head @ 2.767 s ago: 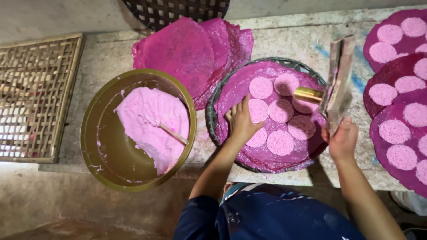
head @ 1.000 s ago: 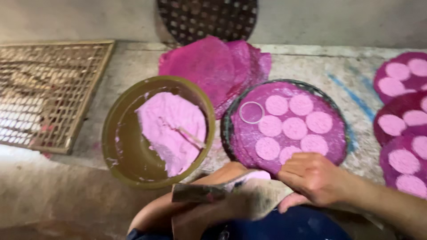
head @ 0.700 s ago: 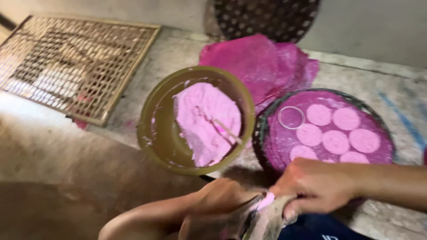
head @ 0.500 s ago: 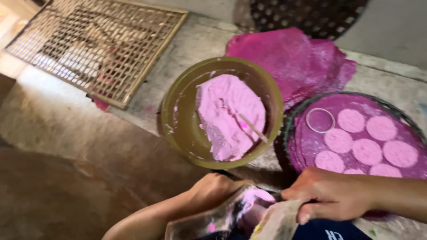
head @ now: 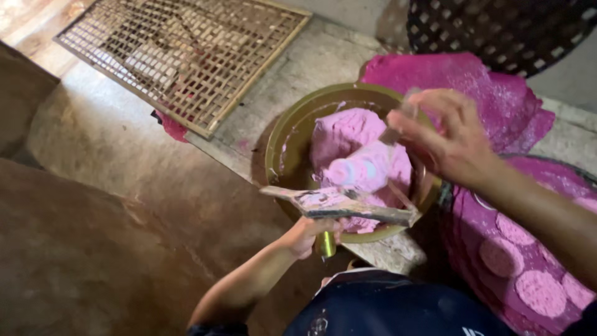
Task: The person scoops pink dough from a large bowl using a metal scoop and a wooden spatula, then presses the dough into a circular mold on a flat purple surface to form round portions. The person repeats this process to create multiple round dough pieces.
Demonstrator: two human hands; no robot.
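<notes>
The left hand (head: 309, 233) is clamped on the handle of a flat scraper (head: 339, 204) over the bowl (head: 283, 134), where soft, sticky pink dough (head: 360, 155) looks best scooped from underneath, while the right hand (head: 444, 134) pinches something blurred.

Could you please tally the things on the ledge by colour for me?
Pink: 2, dough in the bowl, cloth behind it
Olive: 1, bowl
Tan: 1, bamboo rack
Dark: 1, perforated tray
Total: 5. The tray of pink discs is cut off at the edge and left out.
</notes>
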